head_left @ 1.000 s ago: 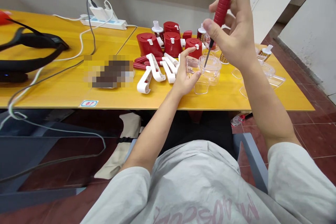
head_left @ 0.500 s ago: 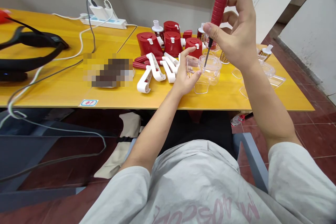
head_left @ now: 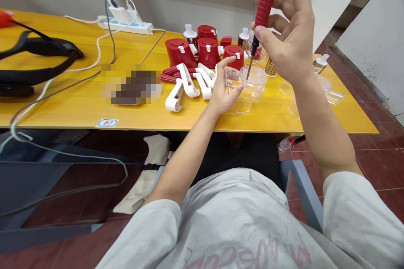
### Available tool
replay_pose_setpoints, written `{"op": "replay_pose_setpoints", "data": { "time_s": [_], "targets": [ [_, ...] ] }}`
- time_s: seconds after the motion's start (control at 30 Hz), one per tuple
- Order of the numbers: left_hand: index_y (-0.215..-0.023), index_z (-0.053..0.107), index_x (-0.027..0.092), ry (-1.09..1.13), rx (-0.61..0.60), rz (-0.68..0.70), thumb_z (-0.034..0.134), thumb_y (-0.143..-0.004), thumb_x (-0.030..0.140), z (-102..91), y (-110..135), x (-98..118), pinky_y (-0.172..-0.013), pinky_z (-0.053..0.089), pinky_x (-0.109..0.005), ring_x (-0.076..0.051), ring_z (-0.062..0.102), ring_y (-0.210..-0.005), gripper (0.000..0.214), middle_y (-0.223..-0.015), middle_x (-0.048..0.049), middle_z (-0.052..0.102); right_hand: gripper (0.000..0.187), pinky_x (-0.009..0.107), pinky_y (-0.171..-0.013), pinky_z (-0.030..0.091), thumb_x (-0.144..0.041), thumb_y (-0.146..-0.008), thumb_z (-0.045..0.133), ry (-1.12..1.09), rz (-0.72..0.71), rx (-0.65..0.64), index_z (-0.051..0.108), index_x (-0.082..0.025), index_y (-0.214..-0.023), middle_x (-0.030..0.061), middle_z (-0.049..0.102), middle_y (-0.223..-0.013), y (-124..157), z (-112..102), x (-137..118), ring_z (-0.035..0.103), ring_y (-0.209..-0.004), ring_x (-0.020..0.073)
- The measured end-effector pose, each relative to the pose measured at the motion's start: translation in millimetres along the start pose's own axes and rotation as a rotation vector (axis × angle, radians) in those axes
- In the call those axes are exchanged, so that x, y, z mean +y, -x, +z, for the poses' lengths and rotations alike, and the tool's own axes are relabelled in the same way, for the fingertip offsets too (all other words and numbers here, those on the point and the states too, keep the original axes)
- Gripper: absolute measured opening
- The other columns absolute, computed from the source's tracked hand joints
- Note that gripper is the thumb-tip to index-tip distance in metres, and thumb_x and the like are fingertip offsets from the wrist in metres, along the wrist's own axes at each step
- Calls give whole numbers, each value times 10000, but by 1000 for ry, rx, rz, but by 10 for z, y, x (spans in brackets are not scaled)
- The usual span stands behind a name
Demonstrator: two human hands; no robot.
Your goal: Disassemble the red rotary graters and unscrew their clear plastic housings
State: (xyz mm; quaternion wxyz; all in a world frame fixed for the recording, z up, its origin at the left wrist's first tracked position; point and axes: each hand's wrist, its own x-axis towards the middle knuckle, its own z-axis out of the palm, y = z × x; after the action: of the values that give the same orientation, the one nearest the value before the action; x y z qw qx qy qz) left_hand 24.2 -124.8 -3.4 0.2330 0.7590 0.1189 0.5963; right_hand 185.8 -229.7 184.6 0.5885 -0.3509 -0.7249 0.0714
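Observation:
My right hand point(head_left: 290, 44) grips the red and black handle of a screwdriver point(head_left: 264, 7), thumb on one side and fingers behind. Its index finger sticks up, away from the handle's end. The shaft points down and slightly left, with its tip at a clear plastic housing point(head_left: 255, 84) that has a round bowl. Whether the tip sits in a screw is too small to see. From the left, my left hand point(head_left: 224, 92) holds that housing on the table, thumb and fingers around its side.
Left of the housing lie white and red handles point(head_left: 188, 82), with several red cups point(head_left: 179, 52) behind. Perforated drums point(head_left: 270, 68) and other clear housings point(head_left: 325, 84) stand to the right. Farther left are a blurred dark object point(head_left: 135, 87), cables, a power strip point(head_left: 126, 25) and a black headset point(head_left: 47, 46).
The right index finger has come off the top of the screwdriver and is raised. The grip on the handle has shifted slightly. My left hand and the housing have stayed in place.

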Motion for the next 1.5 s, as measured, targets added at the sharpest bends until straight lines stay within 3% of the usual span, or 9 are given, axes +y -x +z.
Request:
{"op": "replay_pose_setpoints", "data": {
  "time_s": [0.17, 0.33, 0.6, 0.8, 0.97, 1.17, 1.27, 1.5],
  "targets": [
    [-1670, 382, 283, -6, -3, 0, 554, -992, 940, 0, -8, 21, -1141, 559, -477, -303, 659, -1296, 960, -1630, -173, 541, 641, 450, -1091, 738, -198, -882, 730, -2, -2, -12, 693, -668, -1317, -221, 616, -1593, -6, -9, 17, 686, -1435, 266],
    [-1696, 337, 295, -4, -17, 3, 546, -999, 937, 0, 7, -10, -1187, 541, -498, -328, 635, -1386, 970, -1625, -166, 530, 623, 434, -1103, 735, -208, -887, 716, 28, 15, -24, 690, -652, -1325, -219, 616, -1598, -14, -17, 27, 674, -1457, 257],
    [-1685, 373, 299, 2, -4, -23, 561, -1000, 922, 4, 11, 15, -1130, 581, -484, -301, 665, -1274, 945, -1624, -172, 551, 648, 449, -1080, 734, -179, -873, 727, -33, -30, 0, 719, -658, -1310, -201, 645, -1564, -15, -13, 66, 692, -1433, 268],
    [-1691, 362, 306, -3, -1, -11, 536, -984, 956, 11, 11, -3, -1159, 563, -517, -330, 654, -1338, 977, -1565, -168, 564, 636, 469, -1019, 745, -189, -855, 741, -16, -23, 10, 728, -654, -1289, -198, 650, -1563, -26, -17, 29, 691, -1427, 287],
    [-1712, 326, 321, 15, 2, 21, 561, -999, 922, 19, 22, -58, -1192, 541, -554, -361, 620, -1410, 961, -1570, -169, 552, 641, 453, -1056, 738, -186, -872, 736, -35, -18, -8, 726, -665, -1298, -206, 649, -1559, -23, -11, 61, 689, -1430, 271],
    [-1722, 324, 320, -3, -11, -7, 565, -995, 923, 5, 23, -49, -1195, 541, -560, -352, 635, -1372, 974, -1558, -169, 568, 681, 402, -1045, 736, -171, -825, 775, -50, -25, -4, 734, -667, -1290, -216, 658, -1548, -22, -5, 80, 701, -1418, 251],
    [-1715, 336, 329, 7, -5, -6, 571, -995, 918, 6, 18, -28, -1205, 529, -573, -361, 630, -1385, 960, -1522, -158, 583, 657, 429, -1008, 749, -199, -811, 774, -3, 2, 3, 729, -644, -1292, -205, 649, -1569, -24, -2, 71, 685, -1443, 282],
    [-1704, 340, 328, -2, -6, -12, 545, -991, 934, 12, 13, -36, -1184, 548, -551, -350, 631, -1373, 959, -1535, -160, 577, 674, 462, -993, 749, -176, -862, 743, -74, -25, -26, 722, -710, -1273, -217, 664, -1526, -24, -10, 89, 689, -1434, 277]
  ]
}}
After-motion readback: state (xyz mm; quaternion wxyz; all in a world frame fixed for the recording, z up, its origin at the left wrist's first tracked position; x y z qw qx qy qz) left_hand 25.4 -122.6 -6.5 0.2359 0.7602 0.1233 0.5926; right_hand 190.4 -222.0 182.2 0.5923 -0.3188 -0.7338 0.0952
